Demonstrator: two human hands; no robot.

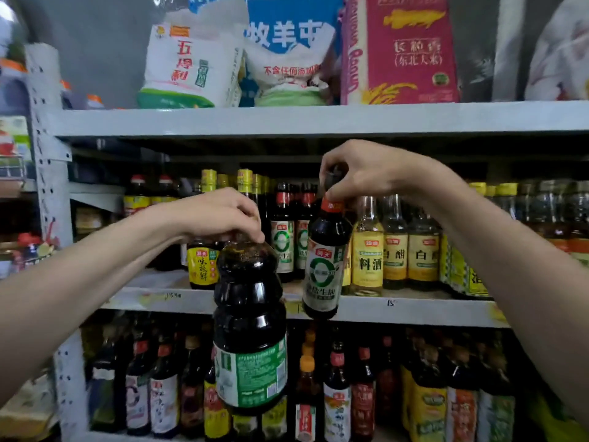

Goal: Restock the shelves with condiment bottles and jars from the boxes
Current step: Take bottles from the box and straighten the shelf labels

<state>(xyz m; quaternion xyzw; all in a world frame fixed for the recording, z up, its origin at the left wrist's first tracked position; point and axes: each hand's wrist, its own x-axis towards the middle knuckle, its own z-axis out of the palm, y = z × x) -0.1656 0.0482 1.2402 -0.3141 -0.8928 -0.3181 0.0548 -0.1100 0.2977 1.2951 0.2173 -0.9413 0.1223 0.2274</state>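
Note:
My left hand (220, 215) grips the top of a large dark soy sauce bottle (250, 320) with a green label, which hangs in the air in front of the shelves. My right hand (360, 172) pinches the dark cap of a smaller dark bottle (323, 266) with a white and green label. That bottle hangs a little tilted in front of the middle shelf's (398, 309) front edge, beside matching bottles (283, 240) standing on that shelf. Both bottle caps are hidden by my fingers.
The middle shelf holds yellow-labelled clear bottles (395, 250) on the right and dark bottles (200, 263) on the left, with a bare patch at its front left. The lower shelf is packed with bottles (338, 393). Rice and flour bags (398, 49) fill the top shelf. A grey upright (51, 173) stands left.

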